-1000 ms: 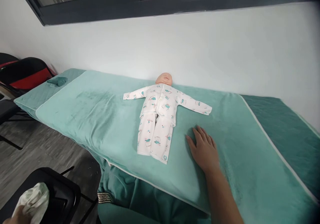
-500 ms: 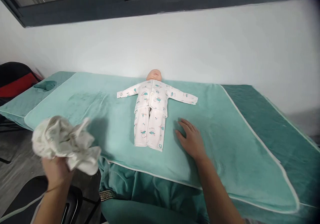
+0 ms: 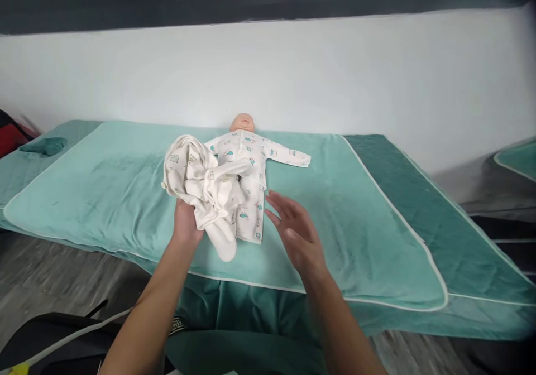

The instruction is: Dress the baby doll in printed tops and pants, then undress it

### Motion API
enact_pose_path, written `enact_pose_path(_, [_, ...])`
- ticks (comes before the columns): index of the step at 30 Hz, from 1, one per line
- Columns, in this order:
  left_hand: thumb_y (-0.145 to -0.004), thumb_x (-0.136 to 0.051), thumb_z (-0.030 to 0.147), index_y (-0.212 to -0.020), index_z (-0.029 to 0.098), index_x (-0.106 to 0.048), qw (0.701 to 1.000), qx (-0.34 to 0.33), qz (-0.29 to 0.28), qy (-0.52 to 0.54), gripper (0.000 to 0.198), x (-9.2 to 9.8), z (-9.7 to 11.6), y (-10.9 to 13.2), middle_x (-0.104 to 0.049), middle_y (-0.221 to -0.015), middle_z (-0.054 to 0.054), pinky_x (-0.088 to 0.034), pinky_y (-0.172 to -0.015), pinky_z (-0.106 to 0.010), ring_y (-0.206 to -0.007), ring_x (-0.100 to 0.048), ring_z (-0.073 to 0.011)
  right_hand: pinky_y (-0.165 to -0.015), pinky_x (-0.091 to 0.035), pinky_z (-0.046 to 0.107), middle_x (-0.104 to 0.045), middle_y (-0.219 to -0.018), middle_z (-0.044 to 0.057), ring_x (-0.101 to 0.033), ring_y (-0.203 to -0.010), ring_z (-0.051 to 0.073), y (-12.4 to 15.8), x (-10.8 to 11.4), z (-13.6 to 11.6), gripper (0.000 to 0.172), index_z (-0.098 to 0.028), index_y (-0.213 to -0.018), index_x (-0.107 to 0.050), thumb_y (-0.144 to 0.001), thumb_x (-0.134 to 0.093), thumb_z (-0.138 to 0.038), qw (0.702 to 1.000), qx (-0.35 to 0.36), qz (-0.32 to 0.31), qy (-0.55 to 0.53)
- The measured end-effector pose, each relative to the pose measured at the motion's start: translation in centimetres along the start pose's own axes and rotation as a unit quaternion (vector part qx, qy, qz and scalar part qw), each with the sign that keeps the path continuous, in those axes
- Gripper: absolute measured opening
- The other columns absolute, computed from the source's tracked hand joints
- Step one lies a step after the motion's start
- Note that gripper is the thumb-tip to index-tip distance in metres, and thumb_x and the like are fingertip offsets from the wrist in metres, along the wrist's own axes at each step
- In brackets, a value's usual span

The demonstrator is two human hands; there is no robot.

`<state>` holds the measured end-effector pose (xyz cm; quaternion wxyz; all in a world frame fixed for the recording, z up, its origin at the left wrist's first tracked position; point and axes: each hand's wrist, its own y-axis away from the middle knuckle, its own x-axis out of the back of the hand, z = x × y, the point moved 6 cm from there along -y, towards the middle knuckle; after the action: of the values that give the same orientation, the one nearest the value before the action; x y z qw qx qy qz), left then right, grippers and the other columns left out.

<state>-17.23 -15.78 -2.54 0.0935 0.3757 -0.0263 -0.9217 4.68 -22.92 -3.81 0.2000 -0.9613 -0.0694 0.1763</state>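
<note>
The left hand point(image 3: 186, 221) grips a crumpled white baby garment point(image 3: 205, 182) from below, fingers tucked into the cloth; a few small printed figures show on it, and a plain rounded end hangs down past the wrist. The right hand point(image 3: 298, 232) is empty, its fingers loosely curved and apart, just beside the trouser leg of a doll point(image 3: 256, 150); whether a fingertip touches the fabric cannot be told.

The doll lies face up in the middle of the bed, head toward the wall point(image 3: 293, 73), dressed in a white pajama set with teal prints. One sleeve stretches out bare to view on the right. The held garment stands in front of the other sleeve and much of the trousers, hiding them from the camera; whether it rests on them is unclear.

Beneath is a pale green mat point(image 3: 360, 224) with white piping, laid over the darker green bed cover point(image 3: 397, 185). A small green cushion point(image 3: 44, 146) sits at the far left end, near a red and black chair point(image 3: 10, 139). At lower left, a pale cable point(image 3: 79, 335) crosses in front of a black chair point(image 3: 54, 330). A dark window frame point(image 3: 251, 1) runs above.
</note>
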Motion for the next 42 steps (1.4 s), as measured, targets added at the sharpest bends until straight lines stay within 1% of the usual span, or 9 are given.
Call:
enact_pose_path(4, [-0.084,-0.061,0.017,-0.11,0.024,-0.073,0.999,-0.01,-0.033,-0.004,0.029,-0.6,-0.7,0.1,-0.074,-0.128,-0.005,-0.052,-0.118,-0.046,-0.141,-0.056,-0.0307,-0.133,-0.024,0.048,-0.016,-0.173,-0.002,-0.017,-0.161,0.022,-3.6,-4.5,1.4,0.091,-0.042,-0.16,-0.029,-0.086,-0.082,-0.043,0.995,-0.002,-0.08,0.062])
enact_pose_path(8, [-0.083,-0.067,0.023,-0.107,0.026,-0.075,0.998,-0.003,-0.055,-0.026,0.026,-0.9,-1.0,0.2,-0.074,-0.128,-0.004,-0.053,-0.117,-0.046,-0.142,-0.055,-0.0307,-0.129,-0.035,0.047,-0.016,-0.172,0.006,-0.027,-0.158,0.027,-5.5,-7.9,3.9,0.124,-0.035,-0.166,-0.008,-0.074,-0.091,-0.048,0.992,-0.063,-0.096,0.058])
enact_pose_path(13, [-0.067,-0.082,0.023,-0.115,0.024,-0.071,0.997,-0.042,-0.044,-0.051,0.049,-1.9,-1.6,1.0,-0.075,-0.125,-0.006,-0.051,-0.117,-0.047,-0.137,-0.059,-0.033,-0.116,-0.049,0.041,-0.054,-0.149,0.006,-0.055,-0.137,0.025,-6.7,-8.3,4.1,0.092,-0.029,-0.148,-0.043,-0.071,-0.092,-0.034,0.998,-0.031,0.06,0.019])
enact_pose_path(17, [-0.068,-0.085,0.021,-0.123,0.024,-0.065,0.989,-0.014,-0.108,-0.101,0.059,-3.2,-3.1,1.9,-0.072,-0.128,-0.005,-0.053,-0.109,-0.042,-0.13,-0.064,-0.03,-0.104,-0.055,0.042,-0.071,-0.121,0.002,-0.068,-0.112,0.023,-7.3,-5.2,3.3,0.055,-0.025,-0.122,-0.06,-0.073,-0.086,-0.028,0.981,-0.019,0.195,0.002])
enact_pose_path(23, [-0.083,-0.079,0.028,-0.136,0.035,-0.059,0.956,0.011,-0.22,-0.193,0.057,-1.9,-4.4,2.6,-0.061,-0.144,-0.004,-0.053,-0.103,-0.036,-0.136,-0.057,-0.0253,-0.109,-0.053,0.045,-0.07,-0.124,0.008,-0.069,-0.115,0.024,-8.2,4.0,-3.4,0.052,-0.022,-0.12,-0.065,-0.073,-0.085,-0.027,0.956,0.118,0.248,0.107])
enact_pose_path(27, [-0.085,-0.076,0.028,-0.131,0.029,-0.063,0.952,-0.025,-0.19,-0.237,0.048,0.7,-3.7,1.7,-0.071,-0.127,-0.007,-0.056,-0.098,-0.037,-0.123,-0.065,-0.0235,-0.113,-0.051,0.049,-0.071,-0.119,0.008,-0.069,-0.115,0.028,-5.9,12.6,-7.3,0.05,-0.027,-0.112,-0.068,-0.067,-0.089,-0.026,0.867,0.203,0.389,0.237])
enact_pose_path(32, [-0.086,-0.073,0.029,-0.116,0.024,-0.069,0.944,-0.102,-0.111,-0.295,0.03,3.1,-2.2,-0.3,-0.075,-0.118,-0.007,-0.056,-0.101,-0.039,-0.12,-0.066,-0.0234,-0.105,-0.052,0.062,-0.073,-0.113,0.011,-0.07,-0.107,0.037,-0.7,20.4,-4.8,0.049,-0.027,-0.105,-0.07,-0.061,-0.088,-0.04,0.765,0.165,0.514,0.35])
enact_pose_path(37, [-0.096,-0.062,0.038,-0.128,0.028,-0.067,0.86,-0.188,-0.147,-0.451,0.033,3.2,-3.1,0.0,-0.054,-0.155,-0.008,-0.034,-0.127,-0.05,-0.15,-0.043,-0.0256,-0.107,-0.05,0.055,-0.069,-0.117,0.013,-0.063,-0.118,0.036,-0.1,20.7,-0.8,0.034,-0.032,-0.105,-0.067,-0.072,-0.076,-0.033,0.742,0.079,0.363,0.558])
enact_pose_path(42, [-0.099,-0.061,0.04,-0.128,0.032,-0.067,0.806,-0.196,-0.205,-0.52,0.032,3.9,-5.3,1.6,-0.034,-0.169,-0.004,-0.021,-0.132,-0.057,-0.16,-0.023,-0.0273,-0.115,-0.033,0.073,-0.045,-0.152,0.017,-0.042,-0.142,0.046,-0.4,14.9,-2.7,0.064,-0.031,-0.139,-0.054,-0.079,-0.076,-0.034,0.658,0.105,0.284,0.69])
